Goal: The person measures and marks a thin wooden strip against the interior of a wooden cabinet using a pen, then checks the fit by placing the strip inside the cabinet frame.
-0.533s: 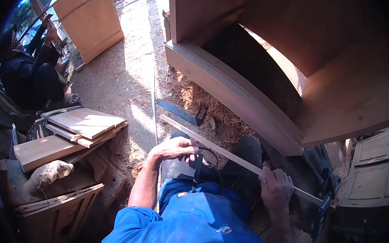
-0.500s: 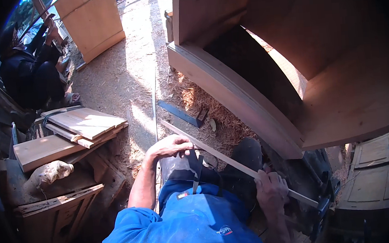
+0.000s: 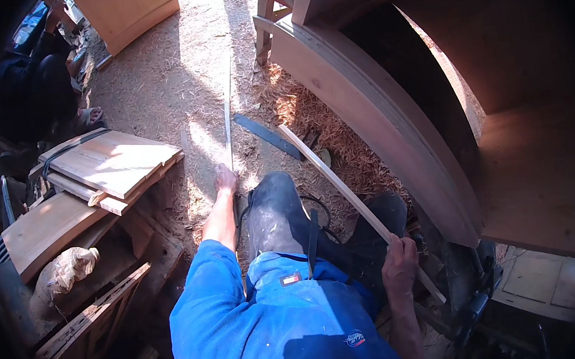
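One slim wooden strip [image 3: 338, 183] is held in the right hand [image 3: 400, 260], whose fingers are wrapped about it nearer its lower end. The strip slants from the upper left to the lower right, over the worker's right knee; its upper end stands clear of the hand, and a short length shows below the grip.

The left hand [image 3: 225, 177] is extended beyond the left knee, low toward the ground, at the near end of a long thin lath [image 3: 228, 103] that lies lengthwise ahead. Whether its fingers pinch the lath or merely rest against it cannot be told.

Between lath and held strip, a flat blue-grey bar [image 3: 265, 136] lies aslant on ground strewn with wood shavings [image 3: 145, 89]. To the right stands a large wooden carcass [image 3: 377, 118] with a curved front edge, partly in shadow; below it is a panelled wooden piece [image 3: 539, 281].

To the left, several boards [image 3: 114, 163] are stacked, a dark strap [image 3: 72, 150] across the upper one. Nearer the worker sits a pale crumpled bundle [image 3: 68, 272]. At the upper left, a second person [image 3: 31, 92] in dark clothing is beside a wooden panel [image 3: 127, 16]
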### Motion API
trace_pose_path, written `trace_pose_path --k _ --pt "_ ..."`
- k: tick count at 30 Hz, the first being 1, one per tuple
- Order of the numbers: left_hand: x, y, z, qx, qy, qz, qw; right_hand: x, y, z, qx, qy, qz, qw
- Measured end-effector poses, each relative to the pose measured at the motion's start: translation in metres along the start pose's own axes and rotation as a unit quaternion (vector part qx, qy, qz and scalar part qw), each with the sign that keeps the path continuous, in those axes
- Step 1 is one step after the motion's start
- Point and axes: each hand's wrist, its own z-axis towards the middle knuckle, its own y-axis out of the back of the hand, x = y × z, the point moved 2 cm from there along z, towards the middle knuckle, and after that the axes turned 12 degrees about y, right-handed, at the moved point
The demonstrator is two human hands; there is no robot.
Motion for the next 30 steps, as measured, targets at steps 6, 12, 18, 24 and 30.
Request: trace_pose_path --k 6,12,18,24,30 --pt "0.015 0.004 0.022 0.057 -0.014 -0.049 0.997 0.033 0.016 0.041 -0.010 0.099 0.046 0.994" --pt "0.026 0.044 -0.037 0.176 0.073 -0.426 0.884 0.057 0.002 0.048 0.002 0.146 0.175 0.974" --pt "-0.046 0.170 -0.119 0.231 0.028 -0.642 0.730 0.098 0.011 0.059 -0.031 0.258 0.239 0.936" --pt "-0.108 0.227 -0.170 0.347 -0.185 -0.733 0.555 0.121 0.049 0.065 -0.099 0.329 0.285 0.895" --pt "-0.162 0.232 -0.269 0.447 -0.318 -0.673 0.496 0.114 0.075 0.054 -0.162 0.315 0.387 0.852"
